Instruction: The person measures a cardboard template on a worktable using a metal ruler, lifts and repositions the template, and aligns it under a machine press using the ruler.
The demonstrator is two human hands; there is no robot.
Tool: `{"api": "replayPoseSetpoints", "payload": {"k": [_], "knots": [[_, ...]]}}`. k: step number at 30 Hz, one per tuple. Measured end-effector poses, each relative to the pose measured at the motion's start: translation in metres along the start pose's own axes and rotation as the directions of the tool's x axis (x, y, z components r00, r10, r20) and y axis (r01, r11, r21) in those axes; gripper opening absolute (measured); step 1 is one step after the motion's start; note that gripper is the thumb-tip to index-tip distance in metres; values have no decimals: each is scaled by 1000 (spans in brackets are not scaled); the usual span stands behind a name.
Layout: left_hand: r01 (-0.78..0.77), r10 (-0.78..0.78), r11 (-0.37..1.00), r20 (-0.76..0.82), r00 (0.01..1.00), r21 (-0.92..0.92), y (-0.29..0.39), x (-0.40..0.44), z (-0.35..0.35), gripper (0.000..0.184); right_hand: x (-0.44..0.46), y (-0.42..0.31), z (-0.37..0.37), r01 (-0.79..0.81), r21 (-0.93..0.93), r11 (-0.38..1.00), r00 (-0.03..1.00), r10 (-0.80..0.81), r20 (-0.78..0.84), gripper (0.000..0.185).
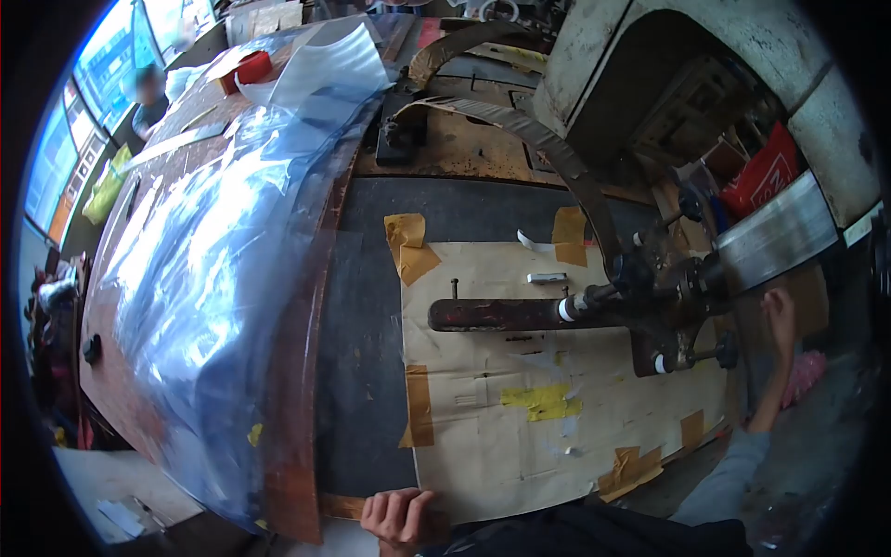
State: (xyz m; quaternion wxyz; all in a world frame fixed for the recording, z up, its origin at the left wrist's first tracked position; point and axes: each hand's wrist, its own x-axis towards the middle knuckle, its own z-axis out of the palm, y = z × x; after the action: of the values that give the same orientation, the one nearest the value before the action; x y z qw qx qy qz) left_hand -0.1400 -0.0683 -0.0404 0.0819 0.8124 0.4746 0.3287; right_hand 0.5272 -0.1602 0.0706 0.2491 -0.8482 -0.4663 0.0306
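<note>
At the bottom edge of the work surface, my left hand point(401, 520) has its fingers curled over the near edge, beside the corner of a cream sheet point(483, 464) held down with brown tape. My right hand point(778, 311) is raised at the right, next to the metal arm point(778, 232) of a machine, with its fingers bent; what it touches, if anything, is too small to make out. Over the sheet stretches a dark metal bar point(501, 314). Near that bar lie a small white block point(547, 278) and a yellow tape patch point(541, 402).
Clear plastic sheets point(213, 269) cover the brown table at the left, with a red tape roll point(246, 71) at its far end. A person point(148, 97) is at the upper left. A red bag point(763, 174) lies inside the machine frame. Curved straps point(520, 125) arch over the back.
</note>
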Motion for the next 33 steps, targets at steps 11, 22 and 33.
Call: {"api": "replayPoseSetpoints", "payload": {"k": [11, 22, 33], "knots": [[-11, 11, 1000, -111, 994, 0, 2, 1, 6, 12, 190, -254, 143, 232, 337, 913, 483, -408, 775, 27], [-2, 3, 1000, -54, 999, 13, 4, 2, 3, 13, 176, -289, 230, 472, 297, 830, 411, -506, 758, 26], [-27, 28, 999, -10, 1000, 30, 1, 3, 1, 19, 164, -285, 238, 127, 445, 886, 579, -431, 692, 23]]}}
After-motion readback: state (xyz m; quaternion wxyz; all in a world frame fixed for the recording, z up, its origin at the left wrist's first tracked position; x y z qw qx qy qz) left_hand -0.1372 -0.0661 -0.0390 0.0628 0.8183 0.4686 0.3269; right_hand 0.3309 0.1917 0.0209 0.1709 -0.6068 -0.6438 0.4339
